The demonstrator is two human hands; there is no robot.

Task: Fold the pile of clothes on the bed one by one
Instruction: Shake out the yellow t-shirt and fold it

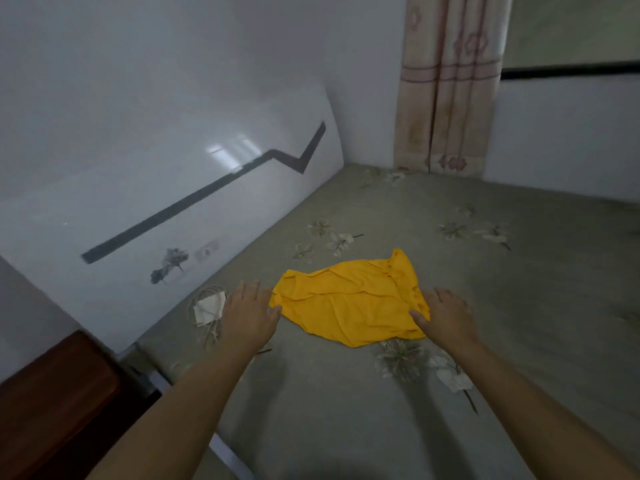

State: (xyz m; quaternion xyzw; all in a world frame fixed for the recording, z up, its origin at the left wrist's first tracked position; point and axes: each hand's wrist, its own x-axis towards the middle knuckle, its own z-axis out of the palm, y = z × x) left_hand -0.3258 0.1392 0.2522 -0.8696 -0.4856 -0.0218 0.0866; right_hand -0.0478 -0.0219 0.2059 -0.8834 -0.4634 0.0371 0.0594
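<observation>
A crumpled yellow garment lies on the grey flowered bed sheet in the middle of the view. My left hand is at the garment's left end, fingers spread and fairly straight, thumb touching the cloth edge. My right hand rests at the garment's right end, fingers spread, thumb lying on the yellow fabric. Neither hand visibly grips the cloth. No other clothes show in the frame.
A glossy white headboard with a dark zigzag stripe rises along the bed's left side. A dark wooden bedside piece stands at the lower left. A patterned curtain hangs at the far corner.
</observation>
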